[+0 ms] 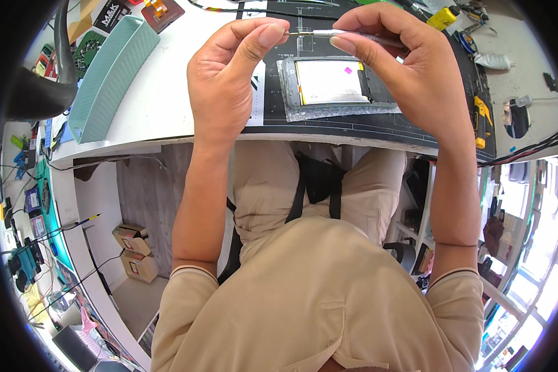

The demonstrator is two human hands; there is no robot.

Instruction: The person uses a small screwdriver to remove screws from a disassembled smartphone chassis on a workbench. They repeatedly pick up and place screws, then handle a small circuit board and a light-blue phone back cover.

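Above the far part of the desk, my right hand point(415, 71) grips the silver handle of a slim precision screwdriver point(323, 33), its thin shaft reaching left. My left hand point(224, 77) is closed at the shaft's end, thumb against fingertips; whether a separate bit sits there is too small to tell. Below and between the hands lies an opened flat device, probably a tablet, with a large white battery point(328, 84) exposed and a small pink mark on it. Bubble wrap point(313, 114) shows under the device. My right hand partly covers the device's right side.
A black work mat point(378, 127) covers the desk's right part. A pale green basket point(115, 74) stands left, near a dark curved arm point(62, 43). A yellow-black tool point(481, 121), a yellow bottle point(443, 18), a white tube point(493, 61) and cables point(530, 147) lie right.
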